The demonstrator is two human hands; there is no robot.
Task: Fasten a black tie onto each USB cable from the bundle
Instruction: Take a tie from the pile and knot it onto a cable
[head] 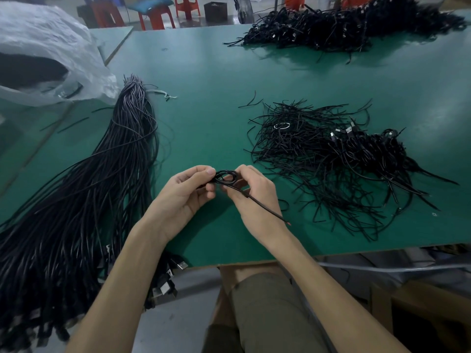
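A small coil of black USB cable (pixel 225 176) sits between both hands above the green table (pixel 216 110). My left hand (pixel 186 192) pinches the coil's left side with thumb and fingers. My right hand (pixel 252 197) grips its right side, and the cable's free end (pixel 270 211) runs out across that hand toward the lower right. A long thick bundle of black USB cables (pixel 102 179) lies on the left, its plugs hanging over the front edge. A loose heap of black ties (pixel 305 149) lies to the right, with several tied cables (pixel 374 149) on its right side.
A white plastic bag (pixel 48 54) lies at the far left. A large pile of black cables (pixel 356 24) covers the far right of the table. Red stools (pixel 158 14) stand beyond the table. The front edge runs just below my wrists.
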